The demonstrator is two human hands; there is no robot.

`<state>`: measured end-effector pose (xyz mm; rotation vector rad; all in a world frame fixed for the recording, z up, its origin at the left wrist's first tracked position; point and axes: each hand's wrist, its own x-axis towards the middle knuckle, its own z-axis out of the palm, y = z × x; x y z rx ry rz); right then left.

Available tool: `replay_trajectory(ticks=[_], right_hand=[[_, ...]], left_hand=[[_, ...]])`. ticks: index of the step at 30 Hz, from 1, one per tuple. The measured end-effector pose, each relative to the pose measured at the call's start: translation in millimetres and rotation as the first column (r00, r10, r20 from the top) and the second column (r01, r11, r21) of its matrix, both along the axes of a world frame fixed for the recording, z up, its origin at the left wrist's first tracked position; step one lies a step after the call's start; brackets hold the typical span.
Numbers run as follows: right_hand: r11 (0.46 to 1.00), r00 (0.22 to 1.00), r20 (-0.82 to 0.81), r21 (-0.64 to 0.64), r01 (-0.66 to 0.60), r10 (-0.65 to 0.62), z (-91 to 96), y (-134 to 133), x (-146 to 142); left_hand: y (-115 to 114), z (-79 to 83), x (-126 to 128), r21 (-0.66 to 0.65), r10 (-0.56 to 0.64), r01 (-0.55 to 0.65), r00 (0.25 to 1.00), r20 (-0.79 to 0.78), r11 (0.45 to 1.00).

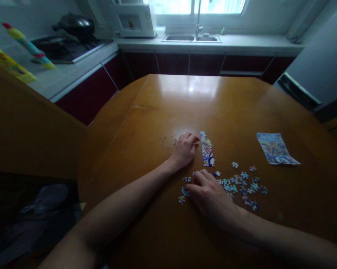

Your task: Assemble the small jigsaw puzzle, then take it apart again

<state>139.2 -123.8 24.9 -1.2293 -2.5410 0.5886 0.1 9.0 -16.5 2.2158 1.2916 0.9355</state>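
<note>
A partly joined jigsaw puzzle (207, 151), a narrow upright strip with a colourful print, lies on the wooden table. Just left of it rests my left hand (184, 149), fingers loosely bent and slightly apart, with nothing visible in them. My right hand (210, 192) is lower down, among loose pieces. Its bent fingers close at a small blue puzzle piece (184, 191); the thumb is mostly hidden. Another loose piece (181, 200) lies just below those fingertips. To the right of this hand several loose puzzle pieces (250, 188) are scattered in a heap.
A printed picture sheet (276, 148) with a curled corner lies at the right of the table (185, 101). Beyond are a counter with a sink (181, 38), a microwave (134, 20) and a stove with a black pan (77, 26). A wooden panel (25, 123) stands at left.
</note>
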Motion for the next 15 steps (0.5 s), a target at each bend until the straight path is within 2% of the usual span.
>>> replay_trajectory(ticks=[5, 15], right_hand=[[0.992, 0.993, 0.014, 0.055, -0.117, 0.116, -6.2, 7.3, 0.8], [0.994, 0.998, 0.056, 0.101, -0.043, 0.038, -6.3, 4.8, 1.3]], left_hand=[[-0.3, 1.1, 0.4, 0.0, 0.002, -0.002, 1.0, 0.008, 1.0], [1.2, 0.0, -0.5, 0.007, -0.007, 0.007, 1.0, 0.015, 1.0]])
